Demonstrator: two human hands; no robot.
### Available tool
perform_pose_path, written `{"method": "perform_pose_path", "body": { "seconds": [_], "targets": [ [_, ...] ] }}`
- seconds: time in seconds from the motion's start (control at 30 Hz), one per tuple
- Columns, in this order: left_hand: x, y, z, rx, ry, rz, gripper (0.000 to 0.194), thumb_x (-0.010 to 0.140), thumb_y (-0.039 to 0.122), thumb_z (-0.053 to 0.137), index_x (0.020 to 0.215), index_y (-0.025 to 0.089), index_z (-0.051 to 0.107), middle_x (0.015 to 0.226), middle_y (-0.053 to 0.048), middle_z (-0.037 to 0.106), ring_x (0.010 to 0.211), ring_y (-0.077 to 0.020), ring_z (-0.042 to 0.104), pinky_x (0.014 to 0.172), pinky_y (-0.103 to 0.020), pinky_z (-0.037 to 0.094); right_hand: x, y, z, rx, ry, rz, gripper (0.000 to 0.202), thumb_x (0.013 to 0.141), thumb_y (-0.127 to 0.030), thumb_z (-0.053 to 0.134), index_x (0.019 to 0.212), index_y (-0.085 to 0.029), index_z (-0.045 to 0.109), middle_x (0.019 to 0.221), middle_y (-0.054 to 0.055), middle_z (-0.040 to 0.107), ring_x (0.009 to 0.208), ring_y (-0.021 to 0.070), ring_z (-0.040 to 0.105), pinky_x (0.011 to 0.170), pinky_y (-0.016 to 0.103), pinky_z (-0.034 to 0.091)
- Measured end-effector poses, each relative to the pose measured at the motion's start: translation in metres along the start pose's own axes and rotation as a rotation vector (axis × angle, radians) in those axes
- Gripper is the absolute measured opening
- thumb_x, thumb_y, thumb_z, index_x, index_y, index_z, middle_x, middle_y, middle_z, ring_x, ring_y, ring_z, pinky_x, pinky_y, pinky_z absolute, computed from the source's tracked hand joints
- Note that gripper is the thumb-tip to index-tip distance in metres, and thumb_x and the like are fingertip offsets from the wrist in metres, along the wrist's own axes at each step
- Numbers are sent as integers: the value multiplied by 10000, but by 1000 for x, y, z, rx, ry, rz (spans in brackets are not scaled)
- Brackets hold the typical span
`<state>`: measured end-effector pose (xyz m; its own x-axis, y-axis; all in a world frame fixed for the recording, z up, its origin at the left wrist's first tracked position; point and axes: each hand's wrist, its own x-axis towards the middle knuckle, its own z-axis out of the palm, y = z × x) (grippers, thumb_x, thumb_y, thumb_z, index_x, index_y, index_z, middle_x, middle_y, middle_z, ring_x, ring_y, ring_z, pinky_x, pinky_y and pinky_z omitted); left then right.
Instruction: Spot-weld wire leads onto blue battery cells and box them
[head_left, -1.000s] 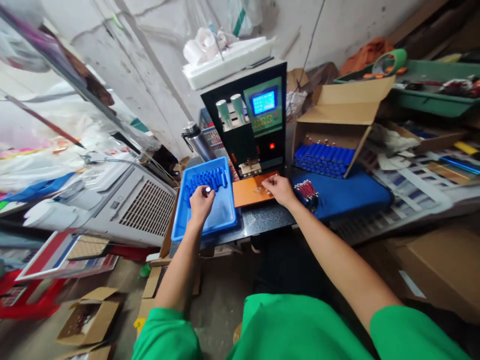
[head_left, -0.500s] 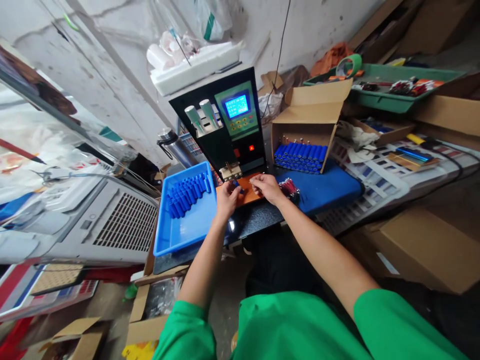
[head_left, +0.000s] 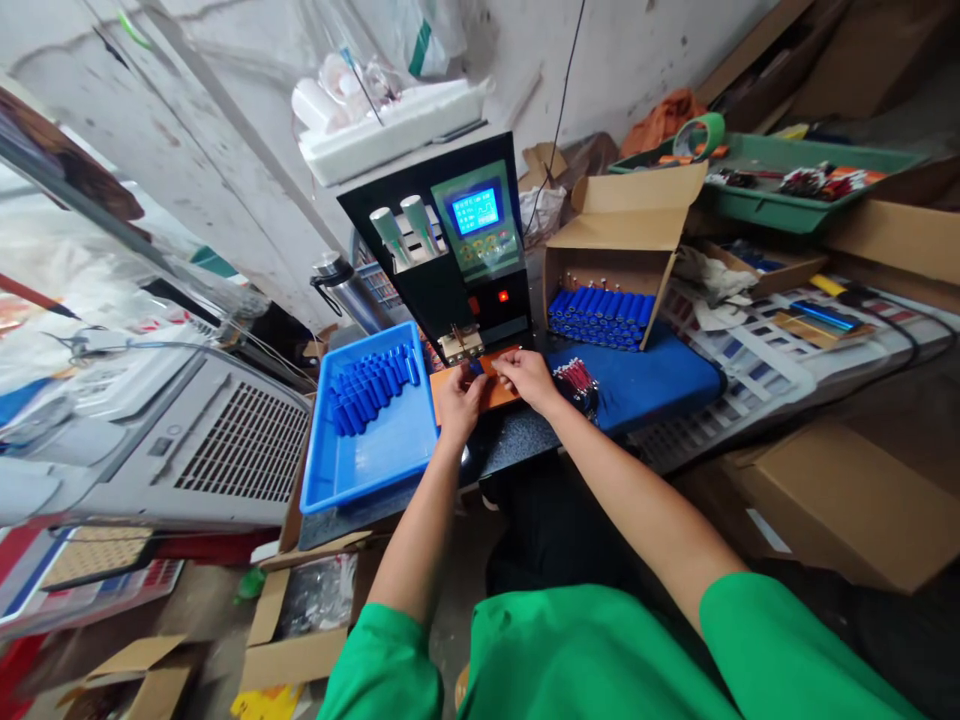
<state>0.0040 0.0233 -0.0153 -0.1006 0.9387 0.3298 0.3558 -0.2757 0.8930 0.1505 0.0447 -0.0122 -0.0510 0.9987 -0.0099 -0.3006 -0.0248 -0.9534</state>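
My left hand (head_left: pixel 459 402) is closed round a blue cylindrical battery cell (head_left: pixel 472 369), mostly hidden by the fingers, at the electrodes (head_left: pixel 460 342) of a black spot welder (head_left: pixel 501 308). To its right, my right hand (head_left: pixel 526 376) is pinched over the orange board (head_left: pixel 497 392), close to the cell. Whatever its fingertips hold is too small to make out. A bundle of red and black wire leads (head_left: pixel 576 380) lies beside my right wrist. On the left, a blue tray (head_left: pixel 375 462) carries several blue cells (head_left: pixel 373 388) in rows.
An open cardboard box (head_left: pixel 615 215) with stacked blue cells stands right of the welder on a blue surface (head_left: pixel 660 375). A steel flask (head_left: pixel 349 290) is behind the tray. Farther right sits a green tray (head_left: pixel 787 205). A large carton (head_left: pixel 862 490) is at lower right.
My right hand has moved slightly left, closer to my left hand. The left hand has turned a little at the welder, and the view has shifted slightly.
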Motion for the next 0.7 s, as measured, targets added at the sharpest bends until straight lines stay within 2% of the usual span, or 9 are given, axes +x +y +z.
{"method": "perform_pose_path", "body": {
  "seconds": [0.33, 0.7],
  "targets": [
    [-4, -3, 1, -6, -20, 17, 134, 868, 284, 637, 935, 173, 668, 836, -14, 687, 714, -132, 587, 701, -262, 442, 7, -7, 18, -29, -5, -26, 247, 720, -376, 747, 709, -148, 652, 563, -16, 583, 497, 87, 506, 453, 186, 390],
    [-5, -4, 1, 29, 8, 43, 72, 869, 250, 641, 882, 180, 650, 767, 2, 658, 683, -133, 564, 672, -266, 435, 17, 2, 24, -230, -6, -73, 201, 801, -354, 677, 741, -162, 660, 669, 23, 666, 552, 129, 596, 472, 200, 436]
  ]
}}
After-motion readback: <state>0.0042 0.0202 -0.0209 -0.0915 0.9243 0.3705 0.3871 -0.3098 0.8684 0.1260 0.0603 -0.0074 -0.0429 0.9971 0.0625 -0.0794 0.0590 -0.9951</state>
